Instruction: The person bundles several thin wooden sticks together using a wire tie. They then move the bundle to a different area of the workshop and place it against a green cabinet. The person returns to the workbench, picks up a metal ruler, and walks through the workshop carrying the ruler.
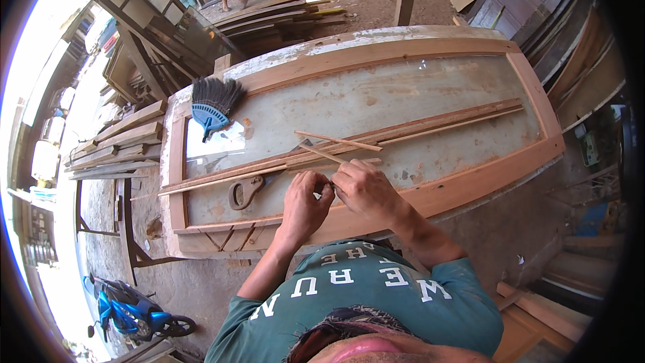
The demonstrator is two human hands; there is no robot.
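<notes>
Down to the fingers now: bent inward at the right hand (366,191), grasping the stick (321,153) by its near end, judging from the look of it; curled too at the left hand (306,198), thumb near forefinger, but closed on something or not, cannot tell. Almost meeting at the tips, exact contact hidden. And here, the line to watch: leading away from the right fingers, forward and to the left, long axis slanting across the run of the strips (416,126), far tip just beside the sliver (339,140). Right clearly the nearer; left lower and over to one side, off that line. Out beyond the left knuckles, the saw (246,193), handle toward the body, blade passing in among the strips. Farther off, the brush (211,117), bristles pointing away. Now to containers: nothing certain to pick out near the hands; closest to one, the frame (457,185), with the pane (322,94) set inside its rails, and lying across both, those long strips, overhanging at the left end.
</notes>
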